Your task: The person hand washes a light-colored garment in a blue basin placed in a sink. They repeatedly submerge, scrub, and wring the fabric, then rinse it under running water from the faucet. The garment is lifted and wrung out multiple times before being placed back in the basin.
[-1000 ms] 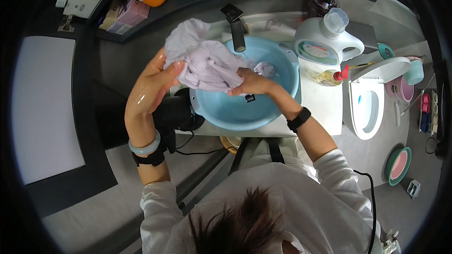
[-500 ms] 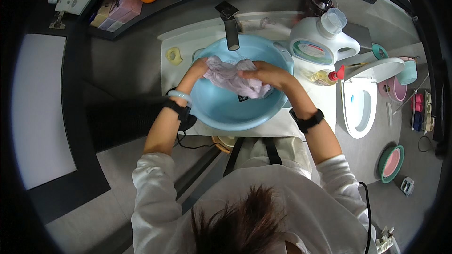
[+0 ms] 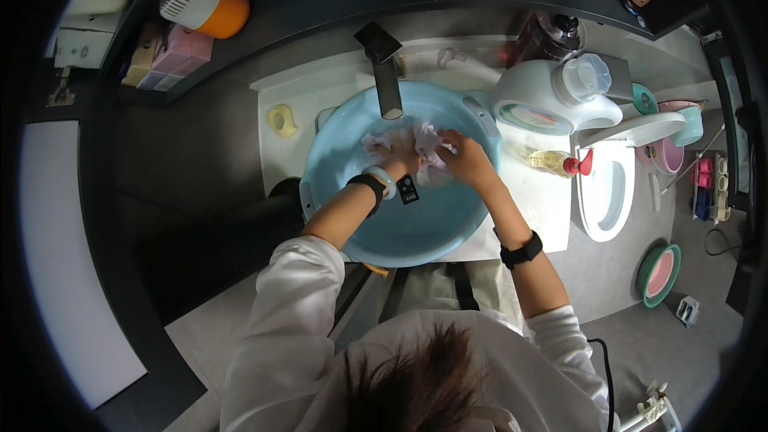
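A: What lies furthest left?

B: A white panel [image 3: 76,264], well left of the left hand [image 3: 400,158]; nearer, up and to the left of that hand, a pink box [image 3: 182,50]; right of the box, an orange-and-white canister [image 3: 206,4].

A: And closer in?

B: A yellow ring [image 3: 282,121], left of both hands, lying on the white surface [image 3: 552,216]; then the blue basin [image 3: 432,236], its rim running around both hands; the dark tap [image 3: 388,92] reaches over it, just beyond the left hand.

A: What is the left hand doing?

B: It is down in the basin with its fingers on the cloth [image 3: 428,140]; I cannot tell whether they grip it or only press; a pale bangle [image 3: 384,180] sits at its wrist.

A: Where is the cloth exactly?

B: Inside the basin, pale and bunched, under and between the hands; a small black patch [image 3: 408,190] shows just below the left hand, though I cannot tell what it is fixed to.

A: The right hand [image 3: 470,162]?

B: Bent over the cloth's right side; thumb and fingers pinch a fold of it.

A: Further right?

B: Beyond and right of the right hand, a white jug [image 3: 532,92]; behind it, a dark bottle [image 3: 548,40]; directly right of the hand, a yellow soap bottle [image 3: 548,162] with a red pump, on its side; past that, the toilet [image 3: 608,228]; lower right, a pink-and-green tub [image 3: 660,274].
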The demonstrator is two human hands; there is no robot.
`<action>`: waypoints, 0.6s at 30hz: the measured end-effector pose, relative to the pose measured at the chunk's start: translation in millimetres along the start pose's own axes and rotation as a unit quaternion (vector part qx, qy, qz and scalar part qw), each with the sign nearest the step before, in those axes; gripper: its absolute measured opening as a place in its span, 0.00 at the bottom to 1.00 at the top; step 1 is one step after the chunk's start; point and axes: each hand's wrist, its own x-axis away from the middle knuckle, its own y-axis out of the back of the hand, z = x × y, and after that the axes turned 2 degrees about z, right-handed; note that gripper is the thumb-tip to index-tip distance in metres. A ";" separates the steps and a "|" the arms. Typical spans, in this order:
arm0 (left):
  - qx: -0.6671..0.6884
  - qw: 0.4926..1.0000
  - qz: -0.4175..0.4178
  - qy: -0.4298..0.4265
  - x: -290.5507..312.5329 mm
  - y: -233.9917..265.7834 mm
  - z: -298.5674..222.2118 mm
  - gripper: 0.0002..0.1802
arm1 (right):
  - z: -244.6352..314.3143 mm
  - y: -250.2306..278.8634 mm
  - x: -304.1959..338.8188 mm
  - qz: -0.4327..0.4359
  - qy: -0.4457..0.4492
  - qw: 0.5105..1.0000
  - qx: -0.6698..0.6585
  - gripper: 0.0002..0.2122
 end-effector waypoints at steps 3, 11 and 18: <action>-0.088 0.995 0.025 -0.027 -18.7 -15.5 11.4 0.37 | 1.6 14.3 11.9 0.048 -0.051 0.992 -0.109 0.15; 0.015 0.999 -0.038 -0.011 13.6 8.2 21.0 0.35 | 3.8 26.6 16.0 0.057 -0.048 0.951 -0.301 0.12; 0.223 0.964 0.065 -0.131 43.0 64.2 30.2 0.42 | 2.7 21.2 11.6 0.020 -0.036 0.963 -0.268 0.11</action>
